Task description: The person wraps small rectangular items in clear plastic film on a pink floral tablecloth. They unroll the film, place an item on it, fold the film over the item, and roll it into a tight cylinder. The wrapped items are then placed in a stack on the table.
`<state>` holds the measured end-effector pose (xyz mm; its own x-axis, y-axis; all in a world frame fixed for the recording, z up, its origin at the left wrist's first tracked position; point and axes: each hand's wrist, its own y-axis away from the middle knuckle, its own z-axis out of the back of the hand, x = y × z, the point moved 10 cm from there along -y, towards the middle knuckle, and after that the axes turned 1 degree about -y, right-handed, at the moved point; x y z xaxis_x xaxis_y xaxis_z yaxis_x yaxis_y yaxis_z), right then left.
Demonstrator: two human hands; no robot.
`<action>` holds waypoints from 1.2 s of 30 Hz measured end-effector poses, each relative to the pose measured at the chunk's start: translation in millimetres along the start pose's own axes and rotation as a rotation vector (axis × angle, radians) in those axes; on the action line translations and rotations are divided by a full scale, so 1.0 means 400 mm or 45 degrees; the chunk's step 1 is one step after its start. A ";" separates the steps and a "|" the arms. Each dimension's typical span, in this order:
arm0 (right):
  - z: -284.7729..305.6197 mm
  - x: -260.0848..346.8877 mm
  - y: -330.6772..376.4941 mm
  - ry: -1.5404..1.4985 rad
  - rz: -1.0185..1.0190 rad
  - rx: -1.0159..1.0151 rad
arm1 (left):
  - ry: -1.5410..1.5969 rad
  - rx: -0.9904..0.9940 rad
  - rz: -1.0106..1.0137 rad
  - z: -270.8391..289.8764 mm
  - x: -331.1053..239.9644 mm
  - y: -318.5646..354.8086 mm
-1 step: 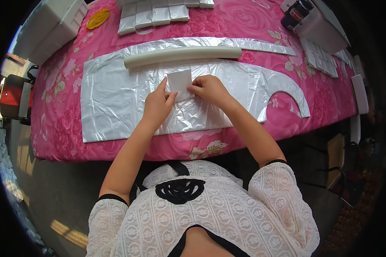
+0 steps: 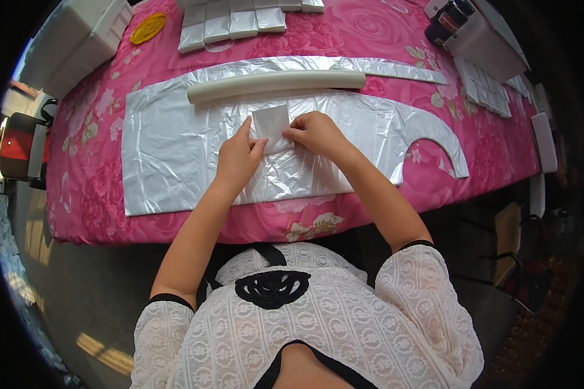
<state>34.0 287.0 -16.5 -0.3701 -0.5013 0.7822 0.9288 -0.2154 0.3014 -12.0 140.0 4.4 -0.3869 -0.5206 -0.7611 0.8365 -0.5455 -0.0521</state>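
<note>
A small folded plastic packet (image 2: 272, 122), silvery white, sits between my hands above a large stack of flat, shiny plastic aprons (image 2: 169, 149). My left hand (image 2: 239, 152) is at its left edge, the thumb on the packet and the index finger stretched along the side; the other fingers are mostly hidden. At the right edge, my right hand (image 2: 315, 135) pinches the packet between thumb and curled fingers. Just beyond lies a long pale roll (image 2: 276, 84), crossways on the aprons. The stack has a curved cut-out at its right end.
A pink flowered cloth (image 2: 97, 175) covers the table. Small silver packets (image 2: 230, 24) stand in rows at the far side, with more packets (image 2: 483, 87) at the right. White foam boxes (image 2: 71, 48), a yellow dish (image 2: 148, 28) and a dark jar (image 2: 449, 21) stand around. Chairs flank the table.
</note>
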 end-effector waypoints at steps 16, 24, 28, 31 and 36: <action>-0.017 -0.041 -0.062 0.105 -0.165 0.080 | -0.681 -0.010 -0.617 -0.046 -0.117 -0.003; -0.002 0.033 0.001 0.472 -0.022 -0.070 | -0.765 0.270 -0.338 -0.131 -0.062 -0.014; 0.006 0.052 0.042 0.725 -0.005 -0.095 | -0.836 0.270 -0.332 -0.137 -0.046 -0.009; 0.019 0.085 0.056 0.970 0.016 -0.094 | -0.714 0.141 -0.383 -0.112 -0.046 -0.006; -0.052 0.216 0.045 0.675 0.824 -0.198 | 0.144 -0.051 -0.230 0.088 -0.035 0.095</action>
<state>18.3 222.5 45.1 0.2378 -0.8833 0.4039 0.9616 0.1556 -0.2259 11.5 103.5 36.0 -0.4876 -0.3388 -0.8046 0.7732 -0.5955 -0.2179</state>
